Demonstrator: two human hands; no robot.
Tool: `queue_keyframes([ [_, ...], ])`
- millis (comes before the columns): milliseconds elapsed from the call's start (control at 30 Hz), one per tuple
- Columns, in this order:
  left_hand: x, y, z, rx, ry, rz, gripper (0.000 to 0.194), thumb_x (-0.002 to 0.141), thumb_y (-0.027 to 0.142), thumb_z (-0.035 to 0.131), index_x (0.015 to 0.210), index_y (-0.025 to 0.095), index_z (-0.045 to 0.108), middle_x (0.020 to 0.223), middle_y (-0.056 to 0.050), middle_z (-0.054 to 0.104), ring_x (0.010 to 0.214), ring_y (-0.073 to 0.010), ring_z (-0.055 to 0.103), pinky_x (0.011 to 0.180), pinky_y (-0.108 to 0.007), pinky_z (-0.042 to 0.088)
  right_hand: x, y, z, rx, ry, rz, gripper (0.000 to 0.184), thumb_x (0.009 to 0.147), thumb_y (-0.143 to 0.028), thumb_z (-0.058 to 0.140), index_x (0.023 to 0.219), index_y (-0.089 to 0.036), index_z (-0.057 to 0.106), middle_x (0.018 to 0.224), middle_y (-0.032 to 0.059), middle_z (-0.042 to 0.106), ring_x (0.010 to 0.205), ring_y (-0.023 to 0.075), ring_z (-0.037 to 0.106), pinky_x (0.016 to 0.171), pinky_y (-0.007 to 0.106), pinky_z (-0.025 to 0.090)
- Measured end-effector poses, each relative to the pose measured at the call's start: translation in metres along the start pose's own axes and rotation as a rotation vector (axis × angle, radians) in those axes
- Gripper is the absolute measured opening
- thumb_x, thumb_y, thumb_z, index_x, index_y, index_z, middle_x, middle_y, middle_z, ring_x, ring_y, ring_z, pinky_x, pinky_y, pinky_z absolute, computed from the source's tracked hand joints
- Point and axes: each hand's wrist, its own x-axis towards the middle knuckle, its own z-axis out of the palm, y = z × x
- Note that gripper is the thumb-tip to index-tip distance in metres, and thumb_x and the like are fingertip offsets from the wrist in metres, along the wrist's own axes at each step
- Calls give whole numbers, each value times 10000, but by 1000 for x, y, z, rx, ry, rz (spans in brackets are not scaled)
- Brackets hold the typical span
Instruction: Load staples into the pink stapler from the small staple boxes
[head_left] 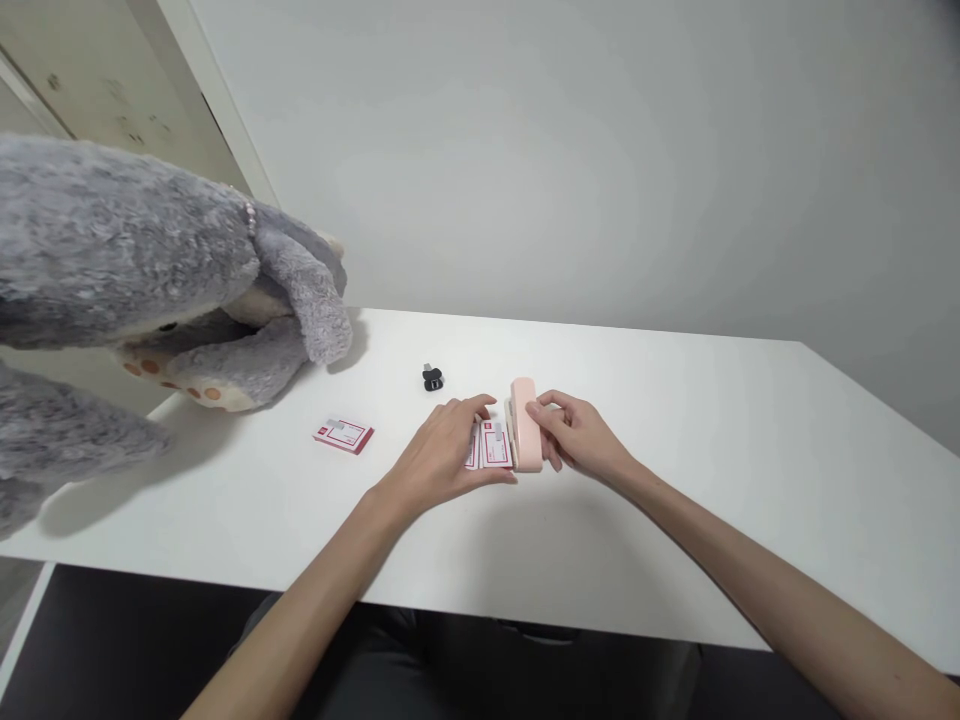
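Observation:
My left hand (451, 447) curls round a few white cards with red borders (496, 445), its thumb and fingers along their edges. The cards' right edge meets a pink device with a pale base, which looks like a hole punch (528, 425). My right hand (574, 432) grips that punch from the right, thumb on top and fingers underneath. How far the cards reach into the punch is hidden. Both hands are over the middle of the white table (652, 560).
A stack of similar red-and-white cards (343, 435) lies to the left. Behind my left hand is a small black object with a metal part (433, 378). A large grey plush toy (135, 240) takes up the left side, and a wall (600, 160) rises behind the table.

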Motion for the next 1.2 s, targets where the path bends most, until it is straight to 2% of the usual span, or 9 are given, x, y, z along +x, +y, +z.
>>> queue_keyframes([
  [333, 1, 2, -3, -36, 66, -22, 947, 684, 642, 913, 1423, 232, 486, 1243, -126, 675, 1062, -323, 687, 872, -458, 559, 1, 1, -2, -10, -25, 2, 470, 947, -712, 620, 908, -245, 592, 513, -36, 656, 401, 138, 506, 448, 266, 296],
  [567, 6, 8, 2, -112, 142, -125, 796, 755, 681, 832, 1317, 245, 474, 1110, -72, 665, 849, -247, 681, 738, -400, 543, 1, -1, 0, -28, -18, -28, 472, 953, -715, 606, 891, -247, 592, 500, -42, 641, 410, 140, 505, 457, 269, 310],
  [667, 13, 11, 13, -137, 152, -29, 897, 720, 680, 865, 1383, 257, 433, 1259, -121, 641, 1069, -314, 689, 893, -477, 564, 2, 0, 0, -20, -25, -36, 464, 948, -710, 621, 888, -250, 594, 492, -50, 633, 415, 141, 511, 473, 272, 334],
  [733, 17, 11, 18, -155, 162, 92, 933, 716, 655, 885, 1421, 265, 414, 1433, -168, 560, 1309, -365, 596, 1054, -535, 517, 3, 0, 0, -12, -22, -40, 459, 951, -706, 618, 893, -251, 596, 493, -52, 633, 417, 142, 512, 484, 275, 346],
  [833, 18, 10, 18, -136, 260, 102, 603, 930, 560, 702, 1380, 241, 459, 1488, -185, 503, 1410, -348, 509, 1137, -546, 458, 3, 0, 0, -21, -15, -42, 450, 963, -695, 608, 895, -250, 595, 499, -52, 633, 424, 140, 512, 493, 276, 344],
  [900, 16, 9, 15, -91, 379, -29, 335, 1036, 420, 521, 1305, 220, 501, 1320, -155, 598, 1243, -296, 605, 1045, -501, 501, 2, -1, 0, -30, -16, -34, 445, 970, -686, 605, 888, -249, 591, 502, -51, 630, 428, 135, 507, 491, 271, 329],
  [967, 13, 10, 12, -61, 404, -166, 231, 1040, 313, 456, 1241, 215, 513, 1007, -69, 671, 943, -241, 664, 876, -430, 526, 1, -1, 0, -31, -17, -22, 447, 973, -686, 601, 882, -249, 587, 506, -50, 626, 427, 133, 497, 482, 268, 311],
  [1067, 10, 13, 10, -58, 250, -268, 276, 971, 256, 515, 1245, 228, 491, 654, 66, 597, 619, -197, 611, 672, -344, 464, 1, -1, 0, -29, -19, -25, 451, 972, -690, 600, 879, -249, 579, 523, -45, 634, 426, 132, 487, 472, 267, 293],
  [1200, 8, 19, 12, -22, 145, -290, 449, 878, 234, 592, 1312, 245, 476, 584, 112, 612, 521, -184, 615, 598, -308, 410, 1, 1, 0, -20, -28, -30, 452, 974, -688, 603, 886, -245, 582, 538, -38, 647, 429, 126, 481, 469, 265, 290],
])
